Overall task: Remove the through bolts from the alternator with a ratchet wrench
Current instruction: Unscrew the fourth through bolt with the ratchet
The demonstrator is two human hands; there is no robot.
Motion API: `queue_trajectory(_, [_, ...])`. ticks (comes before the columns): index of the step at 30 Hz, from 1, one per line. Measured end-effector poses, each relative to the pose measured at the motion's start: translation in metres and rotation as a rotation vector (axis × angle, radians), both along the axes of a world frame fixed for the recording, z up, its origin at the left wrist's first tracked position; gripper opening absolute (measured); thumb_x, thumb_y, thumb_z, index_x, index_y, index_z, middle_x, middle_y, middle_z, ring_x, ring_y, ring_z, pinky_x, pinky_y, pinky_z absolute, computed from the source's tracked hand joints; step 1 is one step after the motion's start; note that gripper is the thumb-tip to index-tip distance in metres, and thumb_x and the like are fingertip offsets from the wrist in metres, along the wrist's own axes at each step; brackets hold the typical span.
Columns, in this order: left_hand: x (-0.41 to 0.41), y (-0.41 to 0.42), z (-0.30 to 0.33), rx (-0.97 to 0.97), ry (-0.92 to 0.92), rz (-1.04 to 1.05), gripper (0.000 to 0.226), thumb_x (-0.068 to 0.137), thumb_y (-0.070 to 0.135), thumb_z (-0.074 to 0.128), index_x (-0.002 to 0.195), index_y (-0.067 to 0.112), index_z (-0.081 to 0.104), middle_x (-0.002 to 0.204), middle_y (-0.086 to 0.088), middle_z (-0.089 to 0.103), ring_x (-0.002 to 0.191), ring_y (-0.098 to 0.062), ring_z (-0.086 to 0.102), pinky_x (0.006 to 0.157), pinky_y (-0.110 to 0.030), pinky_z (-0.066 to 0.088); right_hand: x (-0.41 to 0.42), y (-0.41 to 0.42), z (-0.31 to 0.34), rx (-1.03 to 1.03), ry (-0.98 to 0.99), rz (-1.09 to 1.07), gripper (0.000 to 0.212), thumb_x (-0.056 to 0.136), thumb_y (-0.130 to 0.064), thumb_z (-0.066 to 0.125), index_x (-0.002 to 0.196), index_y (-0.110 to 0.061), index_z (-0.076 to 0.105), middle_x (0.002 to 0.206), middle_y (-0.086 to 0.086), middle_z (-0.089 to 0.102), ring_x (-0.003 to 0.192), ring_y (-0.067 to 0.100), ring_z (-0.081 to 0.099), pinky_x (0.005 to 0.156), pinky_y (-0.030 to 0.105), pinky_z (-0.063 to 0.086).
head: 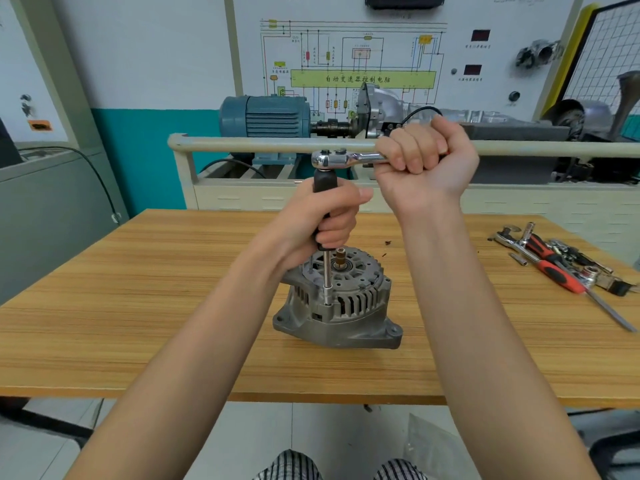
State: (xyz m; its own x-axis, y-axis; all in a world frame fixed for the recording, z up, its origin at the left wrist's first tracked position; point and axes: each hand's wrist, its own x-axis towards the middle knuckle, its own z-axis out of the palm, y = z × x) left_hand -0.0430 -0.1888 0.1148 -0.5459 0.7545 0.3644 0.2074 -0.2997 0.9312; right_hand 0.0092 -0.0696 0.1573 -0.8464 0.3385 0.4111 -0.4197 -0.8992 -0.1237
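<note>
Alternator [341,299]: grey cast housing with slotted vents, brass-coloured shaft end pointing up, standing near the middle of the wooden table [138,289]. Behind the table, a cream rail-topped bench carries a blue electric motor [266,116] coupled to a gearbox, before a white wiring-diagram panel [349,60]. At the table's right edge lies a pile of loose tools [561,265], including red-and-black handles, sockets and a second ratchet.

Ratchet wrench [346,158]: chrome head level above the alternator, driving a black-gripped extension bar [326,216] that stands upright, its socket seated at the housing's near rim. Left hand [323,220] grasps the extension's black grip, thumb pointing right. Right hand [424,155], raised, is clenched around the wrench handle.
</note>
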Motion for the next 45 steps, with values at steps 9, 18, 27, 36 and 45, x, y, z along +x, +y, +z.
queue_trajectory(9, [0.012,0.019,0.0,0.043,-0.098,0.487,0.043,0.086,-0.001,0.054,0.053,0.016,0.033,0.04,0.005,0.027,0.033,-0.011,0.02,0.038,-0.015,0.018,0.025,-0.036,-0.016,0.265,0.331,-0.473,0.049,0.088,-0.004,0.032,0.041,-0.018,0.033,0.034,-0.005,0.027,0.034,0.01,0.016,0.043,0.023,0.016])
queue_trajectory(18, [0.011,0.007,-0.001,0.026,-0.024,0.432,0.039,0.082,-0.001,0.061,0.055,0.015,0.038,0.044,0.003,0.031,0.039,-0.013,0.027,0.042,-0.021,0.025,0.026,-0.041,-0.013,0.314,0.353,-0.52,0.049,0.087,-0.002,0.032,0.041,-0.02,0.029,0.034,-0.005,0.027,0.033,0.008,0.016,0.044,0.02,0.017])
queue_trajectory(27, [0.003,-0.001,0.001,0.04,-0.03,-0.027,0.036,0.079,0.009,0.057,0.046,0.017,0.043,0.038,0.004,0.033,0.031,-0.01,0.028,0.038,-0.019,0.023,-0.008,0.005,0.001,-0.026,-0.016,0.13,0.043,0.08,-0.01,0.038,0.038,-0.014,0.031,0.031,-0.004,0.022,0.031,0.01,0.01,0.037,0.019,0.015])
queue_trajectory(36, [0.008,0.013,0.0,0.1,-0.152,0.402,0.05,0.088,0.001,0.053,0.047,0.021,0.034,0.038,0.007,0.026,0.032,-0.009,0.018,0.036,-0.015,0.018,0.018,-0.035,-0.008,0.236,0.22,-0.414,0.054,0.091,-0.005,0.032,0.039,-0.019,0.034,0.034,-0.006,0.024,0.033,0.01,0.015,0.043,0.022,0.017])
queue_trajectory(45, [0.011,0.015,-0.001,0.076,-0.069,0.486,0.039,0.086,-0.001,0.058,0.057,0.015,0.037,0.045,0.003,0.032,0.038,-0.01,0.025,0.038,-0.017,0.023,0.022,-0.054,-0.015,0.377,0.434,-0.775,0.039,0.081,0.005,0.035,0.054,-0.023,0.041,0.039,-0.009,0.033,0.034,0.004,0.022,0.046,0.021,0.018])
